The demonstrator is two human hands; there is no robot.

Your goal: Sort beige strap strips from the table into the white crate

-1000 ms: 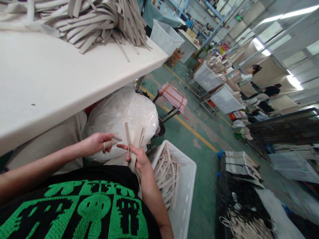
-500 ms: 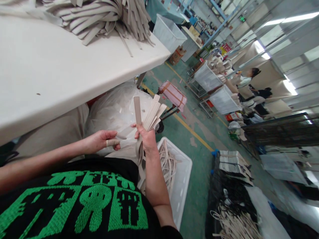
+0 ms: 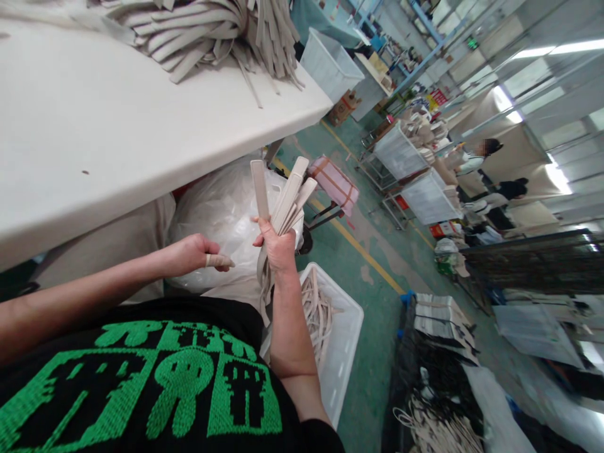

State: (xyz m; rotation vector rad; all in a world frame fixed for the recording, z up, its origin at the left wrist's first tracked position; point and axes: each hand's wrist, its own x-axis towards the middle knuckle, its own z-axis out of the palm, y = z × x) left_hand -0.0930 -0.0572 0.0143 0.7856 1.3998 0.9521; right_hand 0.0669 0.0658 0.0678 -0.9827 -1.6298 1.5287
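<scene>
My right hand [image 3: 278, 248] is closed round a bunch of flat beige straps [image 3: 290, 192] with rounded, stitched-looking ends. The ends fan upward, and one strap [image 3: 259, 189] stands apart on the left of the bunch. Below the fist, the lower lengths hang down past my wrist. My left hand [image 3: 195, 255] is to the left of the bunch, not touching it. Its fingers are loosely curled, the thumb is held away from them, and a beige wrap covers one digit. I see nothing in it.
A white table [image 3: 117, 126] bears a large bundle of grey-beige straps [image 3: 202, 31]. Under it lies a clear plastic bag [image 3: 212, 201]. A white bin [image 3: 346, 340] with thin strips stands by my right arm. Farther off are a pink strapped bundle [image 3: 333, 182], carts [image 3: 401, 151] and people.
A strap that ran between my two hands is no longer between them. My left hand's fingers have loosened. The bunch in my right hand has risen slightly, and the view has shifted a little.
</scene>
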